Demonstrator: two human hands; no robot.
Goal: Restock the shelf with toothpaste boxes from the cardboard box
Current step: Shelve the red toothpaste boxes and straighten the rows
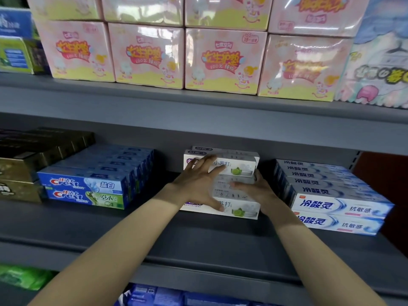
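White toothpaste boxes with a green lime picture (237,212) lie stacked in the middle of the grey shelf (154,230). More of the same white boxes (240,161) stand stacked behind them. My left hand (196,184) lies with fingers spread over the front faces of both stacks, its thumb on the front lower box. My right hand (256,191) holds the right end of the front stack, thumb across the top box. The cardboard box is not in view.
Blue Crest boxes (88,188) sit to the left, with gold boxes (26,166) beyond them. White-and-blue toothpaste boxes (340,206) fill the right. Pink packs (220,60) line the shelf above. Blue items (176,297) show on the shelf below.
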